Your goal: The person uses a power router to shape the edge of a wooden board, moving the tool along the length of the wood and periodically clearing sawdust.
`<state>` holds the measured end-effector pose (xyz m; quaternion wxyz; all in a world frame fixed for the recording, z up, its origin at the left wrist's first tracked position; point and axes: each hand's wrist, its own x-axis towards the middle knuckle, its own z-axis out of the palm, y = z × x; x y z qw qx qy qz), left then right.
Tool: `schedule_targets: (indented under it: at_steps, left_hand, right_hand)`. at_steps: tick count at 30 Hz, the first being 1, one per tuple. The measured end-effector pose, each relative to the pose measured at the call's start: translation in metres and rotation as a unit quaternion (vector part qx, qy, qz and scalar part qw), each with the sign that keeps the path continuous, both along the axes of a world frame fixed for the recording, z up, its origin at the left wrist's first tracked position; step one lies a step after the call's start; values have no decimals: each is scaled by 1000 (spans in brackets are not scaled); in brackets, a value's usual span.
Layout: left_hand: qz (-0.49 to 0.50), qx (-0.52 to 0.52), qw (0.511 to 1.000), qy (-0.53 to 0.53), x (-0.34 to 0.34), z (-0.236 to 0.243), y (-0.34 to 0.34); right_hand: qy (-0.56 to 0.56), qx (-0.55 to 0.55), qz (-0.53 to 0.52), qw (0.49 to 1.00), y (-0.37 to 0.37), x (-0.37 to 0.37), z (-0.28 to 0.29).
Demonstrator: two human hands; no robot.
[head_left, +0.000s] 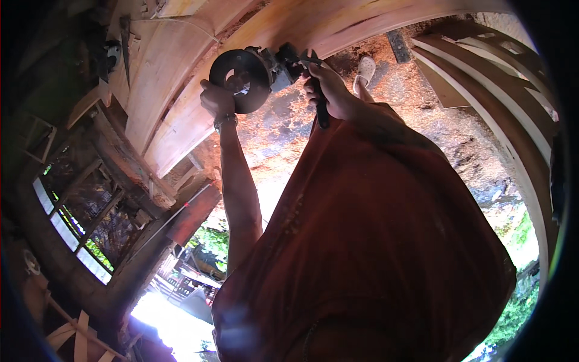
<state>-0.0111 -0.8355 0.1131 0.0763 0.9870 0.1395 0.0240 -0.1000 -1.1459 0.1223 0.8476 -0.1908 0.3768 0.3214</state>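
Observation:
My left hand (pixel 217 99) is closed on the rim of a power tool that looks like a router (pixel 256 90). Its round dark base has a hole in the middle, and a grey and black body extends to the right. In my right hand (pixel 330 90), close to that body, is a dark, long-handled tool that looks like a wrench (pixel 322 111). My fingers wrap its shaft, with its jaw-like head at the top and its handle end below the fist. Whether the wrench touches the router I cannot tell. A bracelet or watch (pixel 225 122) circles my left wrist.
Long curved wooden planks (pixel 175 66) arch along the left and top. Curved wooden ribs (pixel 512 120) stand at the right. Wood shavings (pixel 416 108) cover the ground, where a foot in a light clog (pixel 365 69) shows. A dark timber frame (pixel 114 235) stands at the left.

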Motion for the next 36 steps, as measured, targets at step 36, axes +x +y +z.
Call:
schedule_targets:
  at_steps: [36]
  left_hand:
    - [79, -432, 896, 57, 1, 53, 12]
  right_hand:
    - [-363, 127, -180, 906, 111, -83, -107]
